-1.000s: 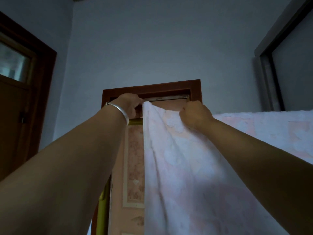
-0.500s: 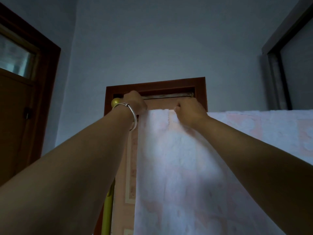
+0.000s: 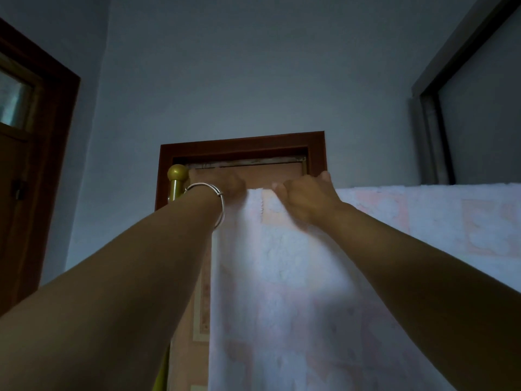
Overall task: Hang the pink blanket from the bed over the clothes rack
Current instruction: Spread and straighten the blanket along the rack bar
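The pink blanket (image 3: 296,277), pale with a raised pattern, hangs down over the clothes rack's top bar and stretches off to the right. The bar itself is hidden under the cloth. The rack's gold post with a ball knob (image 3: 177,176) stands at the blanket's left end. My left hand (image 3: 225,183), with a silver bangle on the wrist, grips the blanket's top left corner beside the knob. My right hand (image 3: 306,194) pinches the top edge a little to the right, fingers closed on the cloth.
A brown door with a dark wooden frame (image 3: 242,143) stands right behind the rack. A second wooden door (image 3: 33,136) is on the left wall. A grey window frame (image 3: 439,108) is at the upper right. The walls are plain.
Both hands have drawn the blanket's left end flat along the bar toward the post. The bunched fold has gone and the gold knob has come into view.
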Available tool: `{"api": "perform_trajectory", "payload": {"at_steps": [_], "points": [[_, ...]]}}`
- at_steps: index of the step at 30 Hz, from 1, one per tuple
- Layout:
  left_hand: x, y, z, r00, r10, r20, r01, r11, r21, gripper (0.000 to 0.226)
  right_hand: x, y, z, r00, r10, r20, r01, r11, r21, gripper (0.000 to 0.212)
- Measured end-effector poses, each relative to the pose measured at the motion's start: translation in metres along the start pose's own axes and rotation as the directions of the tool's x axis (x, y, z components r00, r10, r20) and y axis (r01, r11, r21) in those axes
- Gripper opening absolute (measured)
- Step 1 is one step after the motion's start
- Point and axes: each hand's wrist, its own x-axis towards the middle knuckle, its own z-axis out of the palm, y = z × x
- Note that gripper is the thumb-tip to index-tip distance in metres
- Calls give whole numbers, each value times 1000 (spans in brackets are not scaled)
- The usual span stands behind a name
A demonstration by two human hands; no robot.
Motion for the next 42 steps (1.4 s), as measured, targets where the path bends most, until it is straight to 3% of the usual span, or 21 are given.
{"api": "perform_trajectory", "payload": {"at_steps": [2,6,11,22,28,34,39,42], "points": [[-2,15,5,983,141,-122,-138,990,31,37,-11,12,-2,998,-14,-60,11,999,-52,50],[-13,80,19,878,453,-154,-473,869,-143,27,-39,47,-12,989,40,-145,-59,990,-127,41],[-21,163,37,792,593,-147,-604,796,-43,30,-87,122,-39,974,181,-138,-206,958,-201,29],[-52,357,70,669,726,-158,-728,683,61,38,-179,294,-89,896,443,-27,-439,875,-205,32],[-60,436,94,596,777,-203,-779,621,88,48,-205,375,-97,707,707,-15,-706,705,-75,30],[-52,474,109,590,768,-250,-775,625,92,52,-204,425,-85,497,864,79,-830,448,332,30],[-39,482,106,603,736,-307,-741,660,127,43,-185,439,-92,535,830,-158,-733,549,401,38],[-28,479,99,605,706,-367,-717,684,132,44,-165,447,-103,592,761,-264,-677,648,349,28]]}}
